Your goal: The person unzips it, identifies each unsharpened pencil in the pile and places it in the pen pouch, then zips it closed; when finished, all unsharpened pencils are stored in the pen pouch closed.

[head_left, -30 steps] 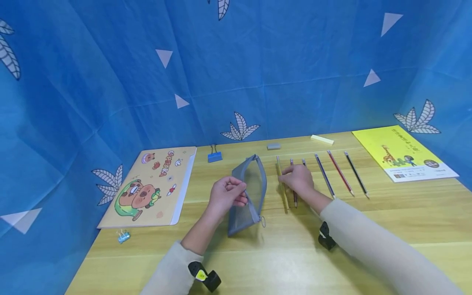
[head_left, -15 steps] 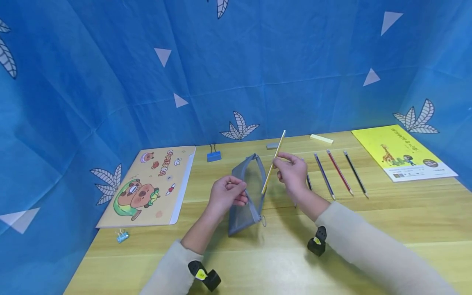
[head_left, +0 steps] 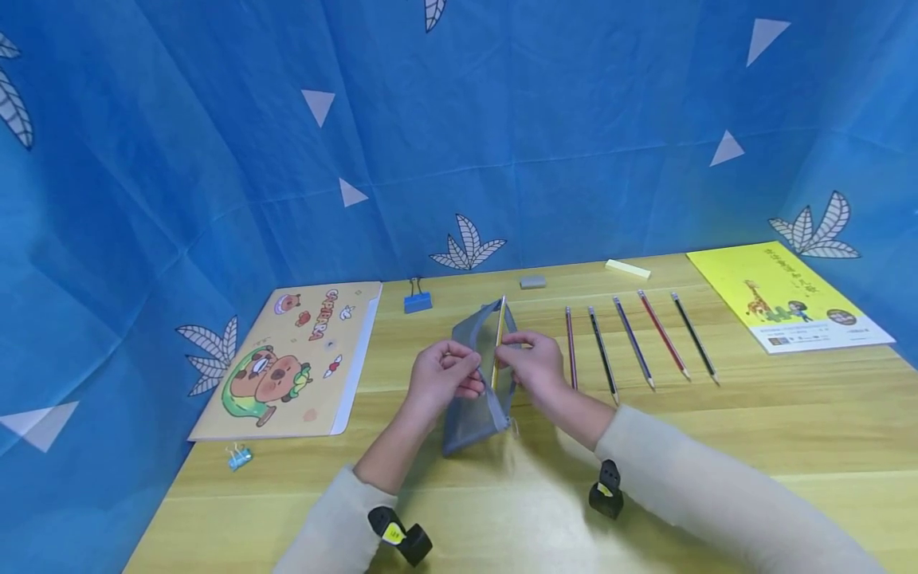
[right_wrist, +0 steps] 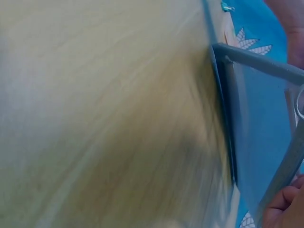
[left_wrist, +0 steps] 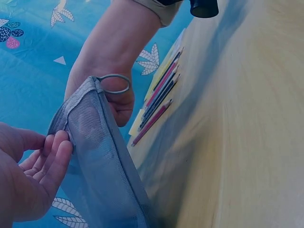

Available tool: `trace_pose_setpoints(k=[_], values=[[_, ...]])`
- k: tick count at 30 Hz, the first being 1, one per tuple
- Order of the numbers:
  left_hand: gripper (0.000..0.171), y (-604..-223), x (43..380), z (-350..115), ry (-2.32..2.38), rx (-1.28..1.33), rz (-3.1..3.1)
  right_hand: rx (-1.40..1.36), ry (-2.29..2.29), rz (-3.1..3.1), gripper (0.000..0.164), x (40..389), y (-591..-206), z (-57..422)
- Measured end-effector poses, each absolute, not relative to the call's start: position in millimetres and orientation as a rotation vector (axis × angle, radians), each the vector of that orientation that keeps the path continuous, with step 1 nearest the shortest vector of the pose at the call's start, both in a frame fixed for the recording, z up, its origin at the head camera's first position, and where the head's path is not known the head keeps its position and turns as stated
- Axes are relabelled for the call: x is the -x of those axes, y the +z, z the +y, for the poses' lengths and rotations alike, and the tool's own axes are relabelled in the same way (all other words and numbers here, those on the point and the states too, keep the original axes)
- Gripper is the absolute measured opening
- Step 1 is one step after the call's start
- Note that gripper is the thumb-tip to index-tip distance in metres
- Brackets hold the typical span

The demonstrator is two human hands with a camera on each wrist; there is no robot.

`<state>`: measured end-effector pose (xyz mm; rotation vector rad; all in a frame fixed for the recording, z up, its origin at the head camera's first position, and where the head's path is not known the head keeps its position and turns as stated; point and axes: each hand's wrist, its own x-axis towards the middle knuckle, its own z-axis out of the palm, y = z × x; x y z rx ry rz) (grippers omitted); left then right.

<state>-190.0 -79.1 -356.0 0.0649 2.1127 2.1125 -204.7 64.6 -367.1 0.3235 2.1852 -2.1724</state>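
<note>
A grey mesh zip pouch (head_left: 469, 422) stands on its long edge with its mouth spread apart. My left hand (head_left: 446, 371) pinches one lip of that mouth between thumb and fingers, as the left wrist view shows for the pouch (left_wrist: 107, 156) too. Inside the opening slants a yellow pencil (head_left: 500, 319), its upper end at the pouch's far corner and its lower part down behind the mesh. My right hand (head_left: 534, 363) holds the pencil with thumb and fingers at the other lip. A zip-pull ring (left_wrist: 115, 84) hangs at the near end.
Right of the pouch, several pencils (head_left: 634, 343) lie in a row. Behind are a grey eraser (head_left: 533, 282), a pale yellow stick (head_left: 628, 269) and a blue binder clip (head_left: 418, 302). A capybara folder (head_left: 294, 359) and small clip (head_left: 240, 458) lie left, a yellow booklet (head_left: 785, 299) right.
My right hand has lifted the yellow pencil off the table, carried it left, and lowered it into the pouch's mouth. My left hand keeps its place on the pouch.
</note>
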Motion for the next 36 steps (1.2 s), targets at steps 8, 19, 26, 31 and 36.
trace_pose_setpoints(k=[8,19,26,31,36], values=[[0.012,-344,185,-79,2.093,-0.003,2.063,-0.277,-1.988,2.238,0.029,207,-368,69],[0.013,-355,190,-79,2.117,-0.023,2.073,-0.201,-1.936,2.18,0.035,209,-371,79],[0.016,-352,190,-81,2.147,-0.023,2.076,-0.088,-2.035,2.115,0.031,203,-366,97],[0.025,-388,214,-92,2.204,-0.103,2.101,0.002,-1.968,2.12,0.032,190,-364,108],[0.039,-440,248,-103,2.253,-0.129,2.08,0.198,-1.848,2.114,0.024,171,-366,113]])
